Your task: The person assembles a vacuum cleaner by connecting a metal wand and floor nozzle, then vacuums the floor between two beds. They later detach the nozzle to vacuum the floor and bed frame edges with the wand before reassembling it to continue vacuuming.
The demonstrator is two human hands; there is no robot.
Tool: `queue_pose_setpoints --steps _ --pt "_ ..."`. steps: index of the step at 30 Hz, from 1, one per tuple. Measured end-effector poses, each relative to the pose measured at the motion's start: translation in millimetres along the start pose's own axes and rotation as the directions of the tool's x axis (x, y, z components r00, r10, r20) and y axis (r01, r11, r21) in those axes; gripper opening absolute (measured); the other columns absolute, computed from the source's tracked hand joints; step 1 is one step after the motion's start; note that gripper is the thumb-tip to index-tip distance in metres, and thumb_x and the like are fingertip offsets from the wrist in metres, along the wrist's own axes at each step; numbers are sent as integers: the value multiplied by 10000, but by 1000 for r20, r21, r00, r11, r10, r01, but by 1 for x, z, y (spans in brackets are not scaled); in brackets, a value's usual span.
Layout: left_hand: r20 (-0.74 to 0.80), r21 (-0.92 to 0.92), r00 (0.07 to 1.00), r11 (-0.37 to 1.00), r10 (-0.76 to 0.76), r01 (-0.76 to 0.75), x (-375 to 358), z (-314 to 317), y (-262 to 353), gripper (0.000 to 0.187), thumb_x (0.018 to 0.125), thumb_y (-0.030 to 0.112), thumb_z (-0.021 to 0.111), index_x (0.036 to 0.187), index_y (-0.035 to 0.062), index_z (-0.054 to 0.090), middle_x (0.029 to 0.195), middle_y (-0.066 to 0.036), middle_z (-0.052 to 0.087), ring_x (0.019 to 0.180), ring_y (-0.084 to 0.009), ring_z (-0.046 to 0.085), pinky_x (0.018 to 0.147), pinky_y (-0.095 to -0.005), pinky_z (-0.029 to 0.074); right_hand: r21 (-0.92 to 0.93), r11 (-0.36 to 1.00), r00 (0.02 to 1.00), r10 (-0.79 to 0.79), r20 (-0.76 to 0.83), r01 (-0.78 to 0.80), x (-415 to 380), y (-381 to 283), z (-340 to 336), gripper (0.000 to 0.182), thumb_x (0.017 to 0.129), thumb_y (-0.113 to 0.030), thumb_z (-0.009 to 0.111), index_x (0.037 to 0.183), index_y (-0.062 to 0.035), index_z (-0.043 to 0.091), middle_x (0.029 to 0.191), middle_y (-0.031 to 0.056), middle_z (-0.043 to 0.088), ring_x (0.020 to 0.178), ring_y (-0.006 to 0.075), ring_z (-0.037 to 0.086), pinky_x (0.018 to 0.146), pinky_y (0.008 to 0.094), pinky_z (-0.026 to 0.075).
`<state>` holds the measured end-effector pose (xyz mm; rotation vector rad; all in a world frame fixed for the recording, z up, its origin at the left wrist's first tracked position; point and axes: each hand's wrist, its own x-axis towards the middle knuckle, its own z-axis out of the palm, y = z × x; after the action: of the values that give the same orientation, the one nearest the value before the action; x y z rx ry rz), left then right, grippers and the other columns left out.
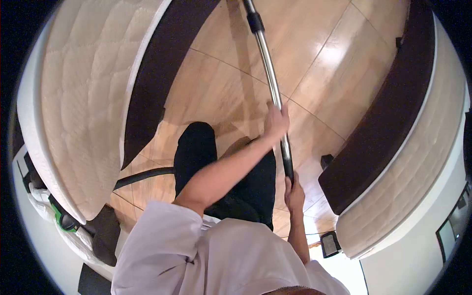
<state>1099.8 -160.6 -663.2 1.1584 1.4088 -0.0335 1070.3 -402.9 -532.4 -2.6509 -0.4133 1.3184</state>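
Observation:
A shiny metal vacuum wand (pixel 267 61) with a black collar slants down the middle of the view. My left hand (pixel 277 122), slightly blurred, reaches across my body and is closed around the metal tube at mid-length. Lower down, my right hand (pixel 295 194) grips the wand's black handle end (pixel 288 167). The wand's far end runs out of the top of the view. A black hose (pixel 145 177) lies over the floor to the left and passes behind my dark-trousered legs (pixel 196 147).
A bare cream mattress on a dark base (pixel 160 64) stands on the left. Another mattress (pixel 418 162) on a dark base (pixel 378 132) stands on the right. Between them runs tiled, wood-look floor (pixel 216 83). A green-and-black object (pixel 64 219) lies at far left.

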Motion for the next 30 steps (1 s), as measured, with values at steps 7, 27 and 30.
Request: queue_pose_setpoints --steps 7,27,30 --pt "173 -134 973 975 -156 180 -178 72 -97 468 1061 415 522 1221 16 337 769 -132 617 632 -230 659 546 -392 544 -86 993 972 59 -226 -80 -152 122 11 579 1035 -407 546 1545 -184 387 1206 267 657 1031 485 660 852 551 542" --pt "-4 10 920 920 392 -392 158 -116 95 455 955 431 705 1038 -12 639 892 -88 693 797 -180 674 663 -341 535 -151 951 917 -303 -259 271 167 -230 -22 515 1004 -347 574 1438 -84 481 989 260 723 958 439 705 806 550 533" --pt "-223 -1 872 895 435 -446 223 -116 103 407 941 406 725 933 0 691 801 -75 691 757 -170 664 649 -333 517 -124 933 892 -359 -275 337 232 -294 -19 442 997 -391 550 1330 -101 538 1027 268 725 994 430 708 840 540 547"
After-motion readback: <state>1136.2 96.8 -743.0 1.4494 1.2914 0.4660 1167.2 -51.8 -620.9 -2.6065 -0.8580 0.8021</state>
